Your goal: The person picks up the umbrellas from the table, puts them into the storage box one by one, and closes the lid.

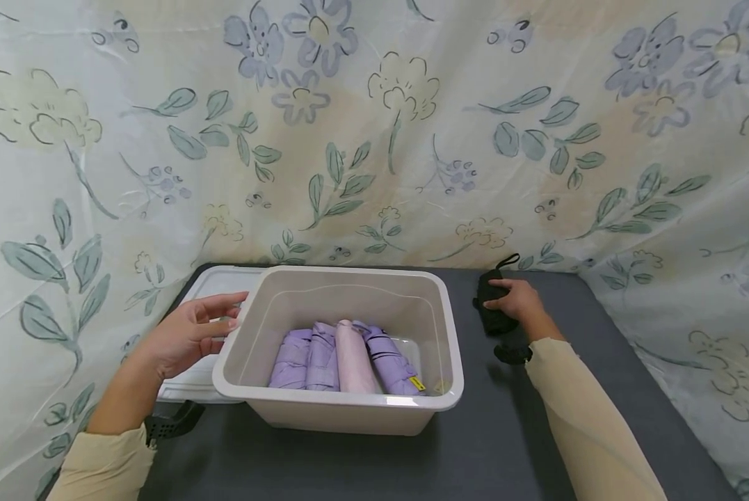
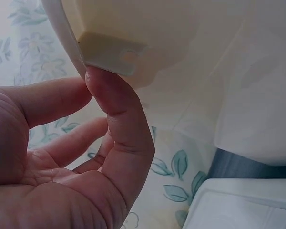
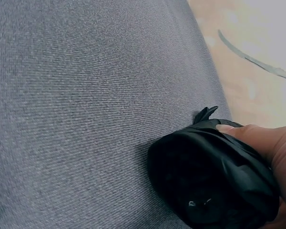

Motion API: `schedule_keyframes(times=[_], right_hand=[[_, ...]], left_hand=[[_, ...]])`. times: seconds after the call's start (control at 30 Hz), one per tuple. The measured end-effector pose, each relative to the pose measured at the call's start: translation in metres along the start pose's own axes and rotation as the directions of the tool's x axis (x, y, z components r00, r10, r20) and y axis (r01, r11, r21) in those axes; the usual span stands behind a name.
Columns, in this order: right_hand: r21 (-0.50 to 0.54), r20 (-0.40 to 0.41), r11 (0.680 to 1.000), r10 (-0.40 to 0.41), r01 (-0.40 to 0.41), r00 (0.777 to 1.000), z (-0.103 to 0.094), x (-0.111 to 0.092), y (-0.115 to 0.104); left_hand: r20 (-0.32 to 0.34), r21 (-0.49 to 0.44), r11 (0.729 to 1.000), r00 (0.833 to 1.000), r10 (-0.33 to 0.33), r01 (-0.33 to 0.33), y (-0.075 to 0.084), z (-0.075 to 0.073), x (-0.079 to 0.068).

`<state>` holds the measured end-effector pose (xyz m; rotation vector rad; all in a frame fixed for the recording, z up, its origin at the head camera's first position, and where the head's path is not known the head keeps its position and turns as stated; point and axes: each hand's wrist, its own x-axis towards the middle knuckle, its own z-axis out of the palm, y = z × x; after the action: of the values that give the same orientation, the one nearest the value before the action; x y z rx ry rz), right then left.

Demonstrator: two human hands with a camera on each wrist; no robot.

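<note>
A beige plastic bin (image 1: 343, 417) stands in the middle of the head view. Inside it lie two rolled lilac bundles (image 1: 305, 362), a pink rolled bundle (image 1: 353, 358) and a folded purple umbrella (image 1: 391, 365) with a yellow tag, side by side. My left hand (image 1: 189, 334) is at the bin's left rim; in the left wrist view its thumb and a bent finger (image 2: 126, 124) pinch the rim's edge. Right of the bin, my right hand (image 1: 519, 303) grips a black folded umbrella (image 1: 496, 320) with a strap loop at its far end. Its thumb lies over the black fabric (image 3: 205, 176).
A white lid (image 1: 192, 386) lies left of the bin, partly behind it. The dark grey table (image 1: 474, 445) reaches back to a floral curtain (image 1: 374, 139), which also hangs along both sides.
</note>
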<state>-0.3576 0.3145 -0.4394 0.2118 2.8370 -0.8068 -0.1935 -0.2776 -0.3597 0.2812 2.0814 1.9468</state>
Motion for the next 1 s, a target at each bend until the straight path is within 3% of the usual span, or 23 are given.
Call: schedule_keyframes(times=[0.63,1.0], right_hand=[[0.002,0.009,1.000,0.008,-0.008,1.000,0.0004,0.0016,0.0040],[-0.013,-0.005,1.000,-0.024,0.024,1.000,0.0023,-0.0002,0.0000]], left_hand=[[0.011,-0.018,1.000,1.000,0.015,-0.015,-0.0082,0.0001,0.0012],[0.013,0.016,0.999,0.999,0.035,-0.035,-0.0019,0.0015,-0.0019]])
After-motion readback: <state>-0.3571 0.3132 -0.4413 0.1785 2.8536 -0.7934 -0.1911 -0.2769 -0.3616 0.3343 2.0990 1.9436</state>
